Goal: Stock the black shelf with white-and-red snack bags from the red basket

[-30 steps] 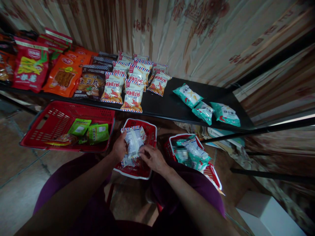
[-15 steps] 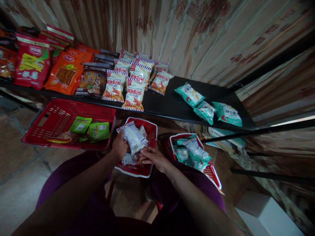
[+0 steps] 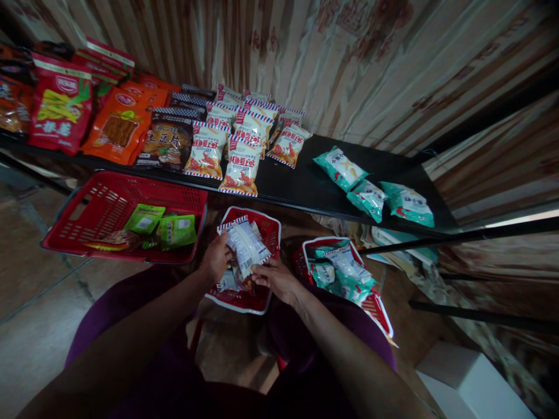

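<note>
Left fingers, right fingers holding snack packet, red basket beneath, stocked shelf

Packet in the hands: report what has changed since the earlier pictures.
The packet has turned, its lower end swinging to the right. The left hand still holds its left edge; the right hand is at its lower end. The red basket beneath and the shelf packets look unchanged.

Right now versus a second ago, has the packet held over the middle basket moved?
Yes: the packet has tilted, its lower end swinging toward the picture's right, closer to the right rim of the middle basket.
</note>
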Demonstrator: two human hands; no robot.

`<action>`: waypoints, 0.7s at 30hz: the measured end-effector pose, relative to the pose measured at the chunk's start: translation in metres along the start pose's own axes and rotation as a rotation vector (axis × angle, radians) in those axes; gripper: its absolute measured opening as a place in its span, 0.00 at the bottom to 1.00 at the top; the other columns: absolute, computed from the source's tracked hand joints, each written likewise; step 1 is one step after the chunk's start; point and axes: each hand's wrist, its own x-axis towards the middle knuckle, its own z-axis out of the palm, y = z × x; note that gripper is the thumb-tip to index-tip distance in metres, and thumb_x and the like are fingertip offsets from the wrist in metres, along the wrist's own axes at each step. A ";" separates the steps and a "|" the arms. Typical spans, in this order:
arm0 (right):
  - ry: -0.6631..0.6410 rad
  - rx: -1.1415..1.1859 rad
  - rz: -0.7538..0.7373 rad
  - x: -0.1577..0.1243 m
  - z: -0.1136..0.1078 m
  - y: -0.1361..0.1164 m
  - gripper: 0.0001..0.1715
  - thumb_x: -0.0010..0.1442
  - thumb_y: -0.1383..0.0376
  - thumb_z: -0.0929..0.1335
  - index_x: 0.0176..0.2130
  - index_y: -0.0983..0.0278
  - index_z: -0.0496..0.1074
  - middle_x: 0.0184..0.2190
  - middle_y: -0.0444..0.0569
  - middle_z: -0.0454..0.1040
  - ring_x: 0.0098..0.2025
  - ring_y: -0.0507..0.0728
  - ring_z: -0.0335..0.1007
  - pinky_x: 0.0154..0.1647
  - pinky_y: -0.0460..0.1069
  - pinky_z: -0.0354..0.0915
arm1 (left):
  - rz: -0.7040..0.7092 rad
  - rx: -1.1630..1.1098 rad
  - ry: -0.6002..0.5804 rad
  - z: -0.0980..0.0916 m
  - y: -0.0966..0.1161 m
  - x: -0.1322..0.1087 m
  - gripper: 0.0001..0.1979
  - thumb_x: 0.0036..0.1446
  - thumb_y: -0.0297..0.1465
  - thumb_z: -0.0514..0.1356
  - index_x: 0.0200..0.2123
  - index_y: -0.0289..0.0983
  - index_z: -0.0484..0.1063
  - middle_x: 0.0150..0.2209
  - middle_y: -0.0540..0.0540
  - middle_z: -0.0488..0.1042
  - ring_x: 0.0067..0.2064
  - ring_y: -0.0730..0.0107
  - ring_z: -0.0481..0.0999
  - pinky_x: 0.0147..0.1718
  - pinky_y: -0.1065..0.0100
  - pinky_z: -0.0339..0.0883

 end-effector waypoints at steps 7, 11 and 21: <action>-0.005 -0.013 0.004 -0.001 0.000 -0.001 0.11 0.41 0.69 0.75 0.26 0.67 0.72 0.20 0.41 0.73 0.21 0.45 0.67 0.21 0.39 0.63 | 0.014 0.075 0.045 -0.001 0.004 0.003 0.13 0.48 0.38 0.63 0.33 0.35 0.71 0.30 0.45 0.77 0.31 0.69 0.75 0.33 0.70 0.65; 0.006 -0.021 -0.019 0.000 -0.002 0.000 0.12 0.41 0.67 0.76 0.26 0.67 0.72 0.20 0.41 0.73 0.21 0.46 0.67 0.22 0.40 0.63 | -0.046 0.087 -0.064 0.002 0.006 -0.001 0.14 0.50 0.37 0.62 0.36 0.34 0.71 0.34 0.43 0.77 0.33 0.68 0.75 0.33 0.69 0.67; 0.044 0.022 -0.035 0.002 -0.003 0.000 0.15 0.37 0.65 0.77 0.27 0.68 0.72 0.21 0.42 0.74 0.21 0.46 0.68 0.23 0.41 0.64 | -0.120 0.108 -0.297 0.002 -0.001 -0.015 0.16 0.42 0.27 0.65 0.38 0.37 0.70 0.35 0.45 0.77 0.34 0.67 0.76 0.34 0.68 0.68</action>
